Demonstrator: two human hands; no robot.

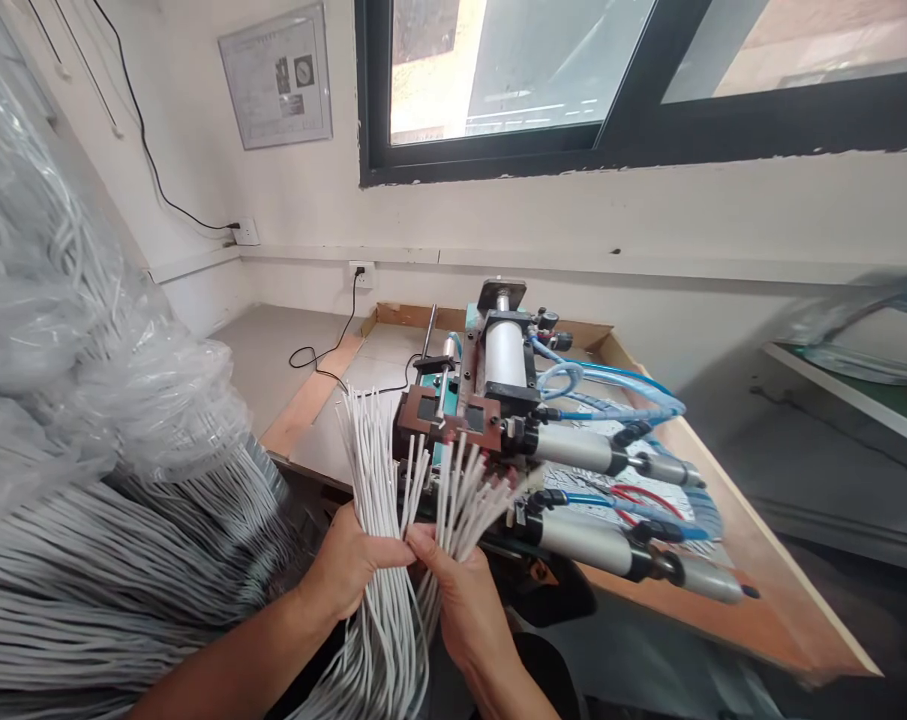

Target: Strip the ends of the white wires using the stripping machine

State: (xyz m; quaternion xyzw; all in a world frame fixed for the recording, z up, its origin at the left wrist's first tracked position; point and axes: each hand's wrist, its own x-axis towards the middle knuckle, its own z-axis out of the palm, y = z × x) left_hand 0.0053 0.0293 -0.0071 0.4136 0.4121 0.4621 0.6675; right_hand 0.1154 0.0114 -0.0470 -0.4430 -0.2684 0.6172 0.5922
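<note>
My left hand (363,560) is closed around a thick bundle of thin white cables (370,460), whose cut ends point up. Beside it, my right hand (464,590) grips a smaller fanned-out bunch of the same white cables (460,505). Both thumbs meet near the middle, between the two bunches. The lengths hang down below my hands toward the bottom edge. Just behind the cable ends stands a pneumatic machine (505,350) with silver cylinders and a brown front plate (483,422). Whether the right bunch touches the machine I cannot tell.
On the left hangs a large mass of grey-white cables (123,580), partly wrapped in clear plastic (108,330). Blue air hoses (610,375) loop right of the machine. A wooden-edged table (768,590) carries the machine. A shelf (858,395) juts out at right.
</note>
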